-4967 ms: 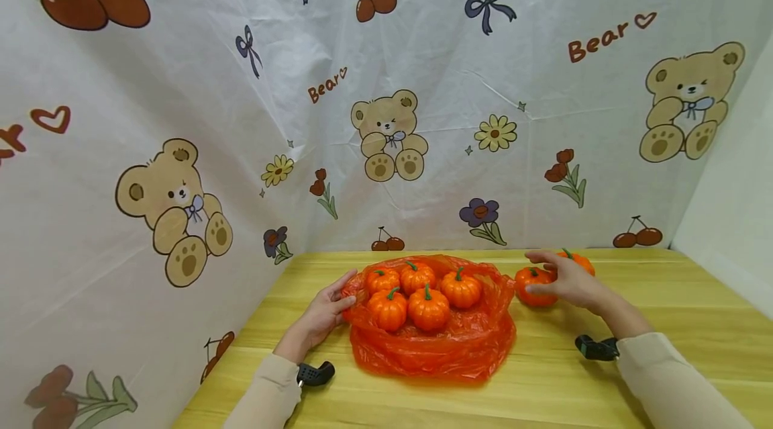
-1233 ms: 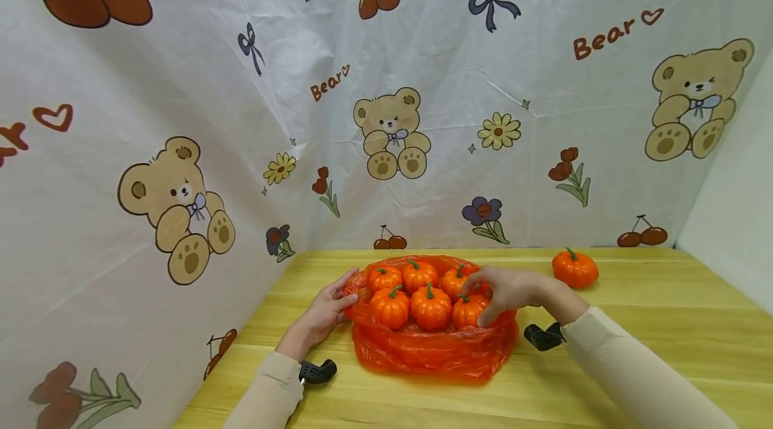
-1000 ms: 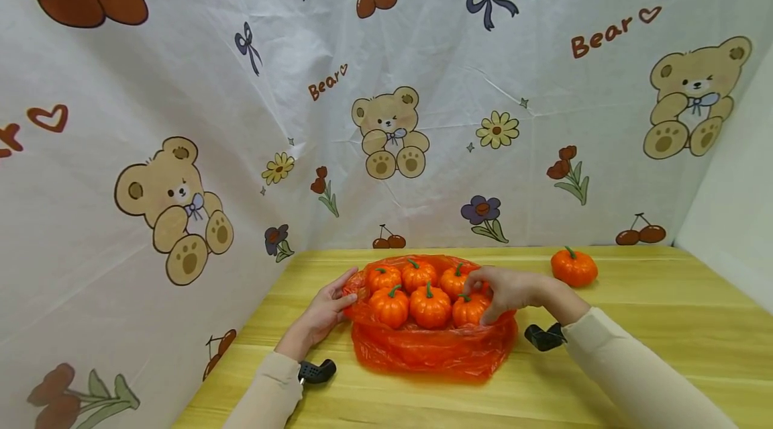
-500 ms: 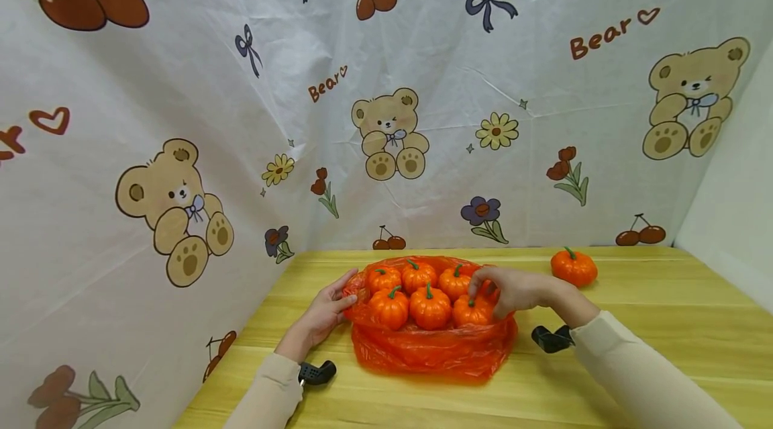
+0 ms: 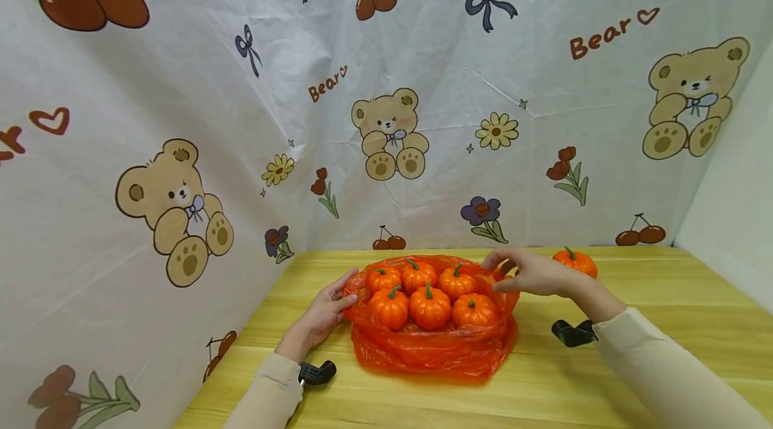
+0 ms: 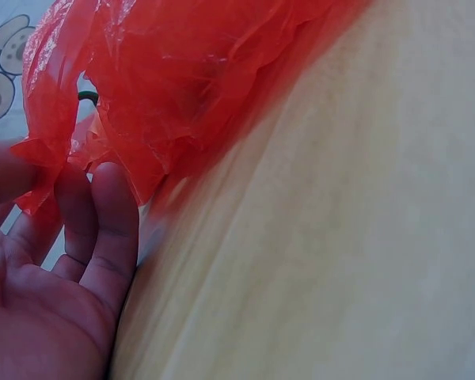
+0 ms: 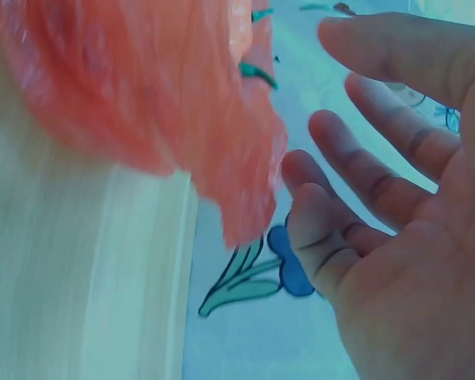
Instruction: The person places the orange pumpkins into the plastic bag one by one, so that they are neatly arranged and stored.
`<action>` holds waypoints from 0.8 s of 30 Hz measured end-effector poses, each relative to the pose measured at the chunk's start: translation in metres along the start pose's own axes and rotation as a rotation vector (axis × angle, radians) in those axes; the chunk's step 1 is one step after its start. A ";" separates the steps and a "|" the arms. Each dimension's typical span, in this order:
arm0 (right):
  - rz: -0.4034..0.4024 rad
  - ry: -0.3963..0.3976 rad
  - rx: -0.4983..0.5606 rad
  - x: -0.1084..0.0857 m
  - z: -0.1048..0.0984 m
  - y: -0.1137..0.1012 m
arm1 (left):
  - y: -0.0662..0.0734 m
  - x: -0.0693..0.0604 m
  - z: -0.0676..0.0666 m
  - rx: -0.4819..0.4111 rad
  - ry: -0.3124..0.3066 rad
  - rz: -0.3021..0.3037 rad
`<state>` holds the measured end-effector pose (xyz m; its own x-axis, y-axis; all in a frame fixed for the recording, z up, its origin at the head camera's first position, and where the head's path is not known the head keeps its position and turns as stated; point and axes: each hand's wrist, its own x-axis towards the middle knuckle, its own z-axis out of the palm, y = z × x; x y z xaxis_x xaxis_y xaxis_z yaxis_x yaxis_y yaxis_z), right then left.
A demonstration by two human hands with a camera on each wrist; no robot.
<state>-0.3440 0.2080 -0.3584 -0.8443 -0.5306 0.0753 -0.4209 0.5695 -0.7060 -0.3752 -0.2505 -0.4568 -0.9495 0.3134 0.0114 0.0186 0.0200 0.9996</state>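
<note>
A red plastic bag (image 5: pixel 423 355) stands on the table with its mouth spread wide. Several small orange pumpkins (image 5: pixel 430 309) with green stems sit inside it, in two rows. At the bag's left edge my left hand (image 5: pixel 326 311) pinches the plastic rim between thumb and fingers, as the left wrist view also shows. My right hand (image 5: pixel 534 272) is above the bag's right edge, its fingers loosely bent and holding nothing. The front right pumpkin (image 5: pixel 476 310) is nearest to it inside the bag. Another pumpkin (image 5: pixel 576 261) lies on the table behind the right hand, partly hidden by it.
The wooden table (image 5: pixel 670 321) runs back to a white cloth (image 5: pixel 423 201) printed with bears, bows and cherries. A white wall (image 5: pixel 737 241) borders the right side. Each wrist wears a black camera mount (image 5: pixel 574 333).
My right hand brought a pumpkin from the table's right into the bag's front right, let go, and drew back up and right. My left hand stayed on the rim.
</note>
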 end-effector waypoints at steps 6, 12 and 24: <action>-0.015 0.140 -0.064 -0.009 -0.013 0.015 | 0.000 0.000 0.000 0.003 -0.014 0.005; -0.007 0.260 -0.107 -0.015 -0.027 0.034 | -0.001 -0.001 0.000 0.003 -0.004 0.001; 0.097 0.330 -0.129 -0.026 -0.053 0.055 | -0.001 -0.001 0.001 -0.004 0.003 0.004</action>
<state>-0.3627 0.2858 -0.3620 -0.9350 -0.2509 0.2506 -0.3542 0.6927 -0.6282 -0.3745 -0.2501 -0.4575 -0.9505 0.3103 0.0152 0.0208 0.0148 0.9997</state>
